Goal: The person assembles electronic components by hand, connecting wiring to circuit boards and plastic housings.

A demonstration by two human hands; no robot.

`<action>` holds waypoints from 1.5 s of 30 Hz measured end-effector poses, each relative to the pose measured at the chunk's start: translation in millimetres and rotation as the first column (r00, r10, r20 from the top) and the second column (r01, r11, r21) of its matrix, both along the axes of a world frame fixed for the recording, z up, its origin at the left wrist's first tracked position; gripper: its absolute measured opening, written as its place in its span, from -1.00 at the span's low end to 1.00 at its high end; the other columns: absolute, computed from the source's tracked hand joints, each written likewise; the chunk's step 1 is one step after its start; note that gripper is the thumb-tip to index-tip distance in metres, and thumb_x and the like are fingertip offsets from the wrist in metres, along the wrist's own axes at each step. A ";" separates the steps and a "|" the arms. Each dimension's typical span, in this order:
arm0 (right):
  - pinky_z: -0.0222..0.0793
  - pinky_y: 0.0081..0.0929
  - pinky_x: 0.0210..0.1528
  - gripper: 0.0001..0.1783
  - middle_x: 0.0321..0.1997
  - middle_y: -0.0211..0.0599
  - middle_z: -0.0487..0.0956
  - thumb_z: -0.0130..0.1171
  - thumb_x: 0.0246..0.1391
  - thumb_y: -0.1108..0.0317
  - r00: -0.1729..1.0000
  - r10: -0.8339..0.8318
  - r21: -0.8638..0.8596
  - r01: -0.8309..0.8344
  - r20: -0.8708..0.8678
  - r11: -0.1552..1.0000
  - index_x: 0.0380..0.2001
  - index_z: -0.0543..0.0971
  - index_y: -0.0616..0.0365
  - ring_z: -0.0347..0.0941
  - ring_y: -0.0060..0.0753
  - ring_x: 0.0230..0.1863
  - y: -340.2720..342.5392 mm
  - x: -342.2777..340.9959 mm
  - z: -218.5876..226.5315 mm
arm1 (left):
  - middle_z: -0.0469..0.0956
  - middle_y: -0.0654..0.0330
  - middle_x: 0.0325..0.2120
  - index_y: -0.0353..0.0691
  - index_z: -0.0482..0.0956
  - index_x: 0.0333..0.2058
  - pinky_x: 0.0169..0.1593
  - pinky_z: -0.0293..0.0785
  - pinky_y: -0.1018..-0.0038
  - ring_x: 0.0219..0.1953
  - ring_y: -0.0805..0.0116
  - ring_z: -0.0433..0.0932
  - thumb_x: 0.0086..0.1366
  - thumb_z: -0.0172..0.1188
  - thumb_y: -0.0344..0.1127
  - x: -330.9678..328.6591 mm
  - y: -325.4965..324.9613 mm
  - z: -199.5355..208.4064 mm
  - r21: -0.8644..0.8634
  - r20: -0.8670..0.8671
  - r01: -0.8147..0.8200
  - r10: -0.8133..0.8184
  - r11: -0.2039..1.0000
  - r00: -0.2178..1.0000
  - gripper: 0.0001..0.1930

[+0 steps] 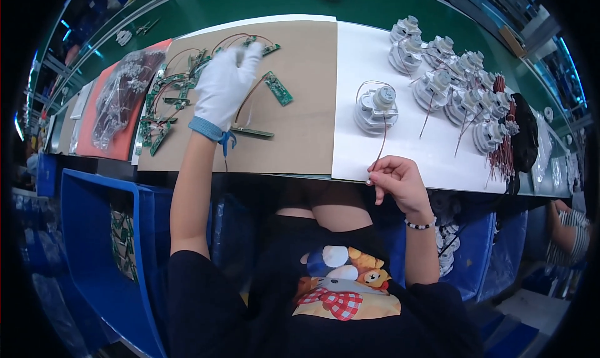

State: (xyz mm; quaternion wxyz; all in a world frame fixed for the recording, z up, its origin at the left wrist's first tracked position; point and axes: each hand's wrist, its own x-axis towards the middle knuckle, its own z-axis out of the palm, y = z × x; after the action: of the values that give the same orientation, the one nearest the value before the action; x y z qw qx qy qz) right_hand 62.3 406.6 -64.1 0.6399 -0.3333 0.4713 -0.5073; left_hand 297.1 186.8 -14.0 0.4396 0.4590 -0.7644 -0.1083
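Right hand: bare (401,182), thumb and fingers pinched together on the end of a thin brown wire (383,147), beside a small white connector (369,182); a beaded bracelet (420,225) circles the wrist.
Left hand: white-gloved (225,90), with a blue band (209,128) at the wrist, reaching over the boards; its fingers are blurred, so I cannot tell whether they grip anything.
Wired unit: a round, whitish housing (377,111) stands just beyond the right hand on a white sheet (350,163); the pinched wire runs down from it.
Near boards: one green circuit board (278,88) lies flat to the right of the glove; a narrow board (252,132) lies nearer the person, both on a brown sheet (300,155).
Board cluster: more green boards (181,86) with reddish wires, left of and beneath the glove.
Unit group: similar round units (431,86) crowd the white sheet's right part, next to a bundle of red-brown wires (500,159).
Far left: a clear bag (122,102) of wired parts on an orange-red sheet (125,147).
Desk: green-topped (262,2), under the sheets.
Below: a blue bin (147,233) at left.
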 end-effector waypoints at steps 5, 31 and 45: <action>0.40 -0.74 -0.64 -0.90 -0.50 -0.25 0.51 0.11 -0.01 0.53 1.000 0.025 -0.015 -0.025 0.004 1.000 -0.41 0.45 0.35 0.41 -0.65 -0.66 -1.0 2.5 3.6 | 0.53 -0.04 -0.54 -0.31 0.55 -0.50 -0.32 0.41 0.26 -0.43 0.04 0.53 0.03 0.02 0.27 -24.4 21.0 3.4 0.343 0.687 -0.266 -0.047 0.901 0.725 -0.38; 0.20 -0.82 -0.54 -0.98 -0.40 -0.33 0.49 0.14 -0.09 0.62 0.786 -0.504 -0.640 0.185 -0.359 0.746 -0.52 0.50 0.36 0.31 -0.73 -0.54 -34.3 40.2 -8.7 | 0.51 0.20 -0.66 -0.35 0.44 -0.36 -0.63 0.35 0.62 -0.67 0.57 0.46 0.12 0.19 -0.30 -33.4 158.2 1.3 0.830 -0.181 0.268 -0.218 0.489 0.959 -0.77; 0.25 -0.79 -0.48 -0.95 -0.41 -0.32 0.47 0.12 -0.12 0.66 0.777 -0.515 -0.679 0.158 -0.362 0.716 -0.53 0.47 0.35 0.35 -0.67 -0.47 -30.8 35.7 -8.1 | 0.49 0.20 -0.66 -0.37 0.43 -0.34 -0.62 0.33 0.63 -0.68 0.57 0.44 0.14 0.15 -0.33 -32.3 154.9 0.6 0.847 -0.232 0.306 -0.215 0.434 0.949 -0.79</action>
State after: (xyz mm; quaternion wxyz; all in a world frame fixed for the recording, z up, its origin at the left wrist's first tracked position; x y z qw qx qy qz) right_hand 97.9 375.8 -72.2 0.2318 -0.5524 0.4914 -0.6322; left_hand 264.7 341.6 -13.4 0.1556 0.4894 -0.6424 -0.5689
